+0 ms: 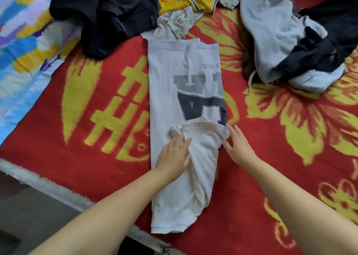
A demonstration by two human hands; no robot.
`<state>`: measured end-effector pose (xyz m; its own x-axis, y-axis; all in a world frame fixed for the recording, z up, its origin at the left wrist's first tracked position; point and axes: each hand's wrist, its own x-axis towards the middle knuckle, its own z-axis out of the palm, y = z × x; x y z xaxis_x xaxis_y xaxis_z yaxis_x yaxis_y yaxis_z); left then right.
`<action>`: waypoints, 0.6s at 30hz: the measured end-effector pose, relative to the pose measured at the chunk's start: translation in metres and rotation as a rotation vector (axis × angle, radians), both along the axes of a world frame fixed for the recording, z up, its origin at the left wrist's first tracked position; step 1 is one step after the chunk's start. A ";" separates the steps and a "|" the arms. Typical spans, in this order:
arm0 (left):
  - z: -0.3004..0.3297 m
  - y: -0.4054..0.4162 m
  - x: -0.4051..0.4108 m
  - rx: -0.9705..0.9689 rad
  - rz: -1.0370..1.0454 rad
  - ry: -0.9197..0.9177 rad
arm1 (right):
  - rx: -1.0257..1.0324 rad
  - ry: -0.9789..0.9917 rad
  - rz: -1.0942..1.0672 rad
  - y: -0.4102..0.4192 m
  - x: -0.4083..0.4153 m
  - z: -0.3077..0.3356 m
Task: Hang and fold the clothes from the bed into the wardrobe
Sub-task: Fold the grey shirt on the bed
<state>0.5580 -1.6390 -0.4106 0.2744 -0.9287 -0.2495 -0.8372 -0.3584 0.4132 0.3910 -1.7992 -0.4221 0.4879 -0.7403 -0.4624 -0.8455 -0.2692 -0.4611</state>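
white t-shirt (168, 92) lies in the centre of the frame on the red bed cover (290, 148), folded into a long narrow strip. its long axis runs from the bottom edge of the frame up toward the unsorted clothes pile (120, 12) at the top. a sleeve is folded inward near the lower middle. left hand (174, 156) rests flat on that bunched sleeve, fingers straight, pressing. right hand (239, 145) sits at the strip's right edge, fingers straight, touching the fold, gripping nothing. hands apart, one on each side of the sleeve. both are at the near half; the far end lies straight ahead of them. next fold likely end over end, along the strip.
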 end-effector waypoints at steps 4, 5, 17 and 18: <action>-0.015 -0.063 0.002 0.187 0.459 0.230 | -0.051 -0.077 -0.078 -0.021 0.021 -0.016; -0.023 -0.074 0.006 0.237 0.531 0.268 | -0.077 -0.073 -0.084 -0.025 0.029 -0.018; -0.056 -0.025 0.027 -0.226 -0.057 -0.135 | -0.574 -0.121 0.343 0.007 0.044 -0.017; -0.060 -0.005 0.025 -0.243 -0.224 -0.165 | -0.597 -0.147 0.543 0.020 0.034 -0.019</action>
<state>0.5835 -1.6436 -0.4708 0.0752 -0.9970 0.0167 -0.9463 -0.0661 0.3164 0.4248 -1.7795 -0.4416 0.8741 -0.4848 0.0316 -0.4688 -0.8587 -0.2069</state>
